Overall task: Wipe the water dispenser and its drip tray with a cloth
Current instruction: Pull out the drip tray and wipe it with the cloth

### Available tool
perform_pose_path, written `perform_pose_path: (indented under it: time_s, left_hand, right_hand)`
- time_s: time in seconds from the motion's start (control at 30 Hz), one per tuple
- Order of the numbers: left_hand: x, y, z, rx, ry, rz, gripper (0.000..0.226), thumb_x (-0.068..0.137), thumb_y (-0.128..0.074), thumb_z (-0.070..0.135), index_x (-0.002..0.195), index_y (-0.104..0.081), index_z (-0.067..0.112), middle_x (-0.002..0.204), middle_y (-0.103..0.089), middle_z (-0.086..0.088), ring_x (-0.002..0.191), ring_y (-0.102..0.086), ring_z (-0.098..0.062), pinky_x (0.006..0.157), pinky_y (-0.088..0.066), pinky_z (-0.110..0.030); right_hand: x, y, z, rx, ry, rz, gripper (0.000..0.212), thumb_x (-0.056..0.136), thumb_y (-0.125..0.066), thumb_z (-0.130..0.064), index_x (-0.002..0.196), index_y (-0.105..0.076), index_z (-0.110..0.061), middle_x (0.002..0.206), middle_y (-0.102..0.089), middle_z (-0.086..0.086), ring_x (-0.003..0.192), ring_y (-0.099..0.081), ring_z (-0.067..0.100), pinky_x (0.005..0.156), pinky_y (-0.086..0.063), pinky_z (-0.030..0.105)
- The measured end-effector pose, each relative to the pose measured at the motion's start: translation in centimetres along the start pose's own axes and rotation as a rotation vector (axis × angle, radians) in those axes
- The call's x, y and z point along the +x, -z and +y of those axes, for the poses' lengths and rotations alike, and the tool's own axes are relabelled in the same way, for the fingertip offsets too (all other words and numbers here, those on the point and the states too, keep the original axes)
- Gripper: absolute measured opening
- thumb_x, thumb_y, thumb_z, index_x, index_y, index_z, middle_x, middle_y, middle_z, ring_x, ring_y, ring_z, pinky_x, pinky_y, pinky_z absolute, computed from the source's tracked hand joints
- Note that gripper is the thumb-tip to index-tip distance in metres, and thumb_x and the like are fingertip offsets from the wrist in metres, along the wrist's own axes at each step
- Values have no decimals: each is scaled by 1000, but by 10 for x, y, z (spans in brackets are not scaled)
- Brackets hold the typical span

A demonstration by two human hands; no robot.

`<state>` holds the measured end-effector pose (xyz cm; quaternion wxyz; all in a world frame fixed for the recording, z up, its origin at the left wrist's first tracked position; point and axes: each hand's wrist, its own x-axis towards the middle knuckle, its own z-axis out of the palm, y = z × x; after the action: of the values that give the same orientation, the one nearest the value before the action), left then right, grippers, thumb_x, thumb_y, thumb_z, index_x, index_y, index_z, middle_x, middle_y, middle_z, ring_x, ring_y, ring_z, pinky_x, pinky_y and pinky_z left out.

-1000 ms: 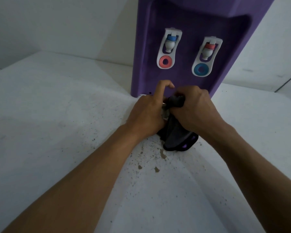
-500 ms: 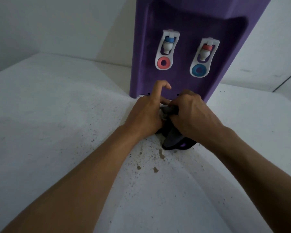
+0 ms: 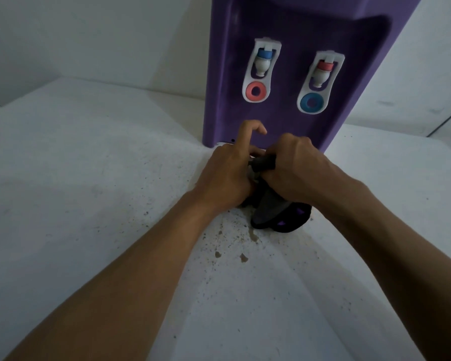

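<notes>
Dim room — white walls [image 3: 89,35], speckled white counter [image 3: 76,204].

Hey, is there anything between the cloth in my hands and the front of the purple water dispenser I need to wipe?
Nothing visible blocks it. Both the left hand and right hand grip the dark cloth just in front of the dispenser, and the panel with its two taps shows bare above them.

Left hand [image 3: 225,175]: knuckles up, index finger raised and crooked, remaining fingers curled inward against the right hand. Right hand [image 3: 294,170]: closed fist, back of hand up, fingers wrapped tight. Both bare forearms extend forward, converging at the wrists.
</notes>
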<state>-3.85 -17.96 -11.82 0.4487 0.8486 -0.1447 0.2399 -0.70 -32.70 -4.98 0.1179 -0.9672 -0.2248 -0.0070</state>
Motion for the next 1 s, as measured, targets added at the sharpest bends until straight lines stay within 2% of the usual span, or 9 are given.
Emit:
perform_pose_path:
  time_s: [0.13, 0.3, 0.4, 0.47, 0.6, 0.67, 0.77, 0.9, 1.0]
  left_hand:
    - [-1, 0, -2, -15, 5, -12, 77, 77, -77, -2, 138, -35, 21, 101, -77, 6, 82, -74, -13, 71, -62, -43]
    - [-1, 3, 2, -1, 21, -69, 89, 70, -88, 4, 137, -33, 25, 110, -77, 1, 84, -75, -15, 75, -62, -37]
    - [0, 1, 5, -9, 13, -77, 87, 72, -88, 9, 138, -34, 24, 105, -78, 0, 78, -74, -15, 74, -64, -39]
    - [0, -1, 6, -28, 8, -77, 85, 75, -89, 12, 139, -34, 24, 99, -77, 1, 77, -75, -15, 74, -64, -42]
    - [0, 5, 1, -37, 32, -50, 94, 66, -100, 24, 134, -35, 30, 111, -75, 6, 97, -75, -9, 84, -63, -40]
    - [-1, 9, -1, -21, 41, -39, 97, 62, -102, 31, 132, -35, 33, 112, -77, 9, 101, -73, -5, 90, -62, -38]
    - [-2, 8, -1, 9, 27, -38, 97, 61, -102, 27, 132, -36, 32, 112, -78, 9, 98, -73, -3, 91, -61, -37]
    - [-2, 8, 1, 4, 19, -28, 96, 61, -102, 32, 131, -36, 33, 110, -77, 9, 95, -74, -1, 85, -62, -33]
    - [-1, 7, 1, 1, 5, -23, 94, 63, -101, 31, 132, -36, 32, 110, -77, 7, 96, -74, -2, 83, -63, -33]
  right_hand:
    - [7, 3, -5, -23, -29, -73, 26, 91, -72, -34, 105, -58, -16, 92, -61, 7, 76, -64, 22, 68, -56, 36]
    - [6, 24, -4, -165, 98, -209, 21, 93, -69, -33, 85, -55, -20, 79, -61, 2, 67, -61, 16, 56, -46, 29]
    - [7, 41, -7, -288, 213, -327, 21, 95, -67, -29, 76, -60, -26, 70, -64, -5, 56, -60, 9, 44, -40, 14]
    - [8, 47, -9, -378, 274, -353, 26, 94, -69, -28, 71, -59, -28, 65, -63, -9, 50, -59, 5, 40, -37, 10]
    - [4, 55, 10, -451, 279, -387, 14, 91, -74, -33, 80, -67, -31, 76, -70, -12, 63, -66, 4, 57, -49, 17]
    - [-1, 62, 33, -398, 246, -348, 5, 92, -74, -33, 90, -70, -33, 88, -69, -10, 75, -66, 7, 64, -49, 20]
    - [-9, 70, 63, -180, 201, -218, 12, 90, -74, -24, 98, -72, -33, 100, -65, -11, 86, -63, 7, 67, -45, 18]
    - [-19, 57, 63, 97, 265, -57, 20, 88, -71, -22, 107, -75, -29, 103, -65, -10, 93, -63, 7, 72, -48, 19]
    - [-24, 38, 45, 134, 314, -72, 19, 91, -69, -24, 108, -77, -27, 102, -63, -8, 89, -63, 8, 73, -51, 22]
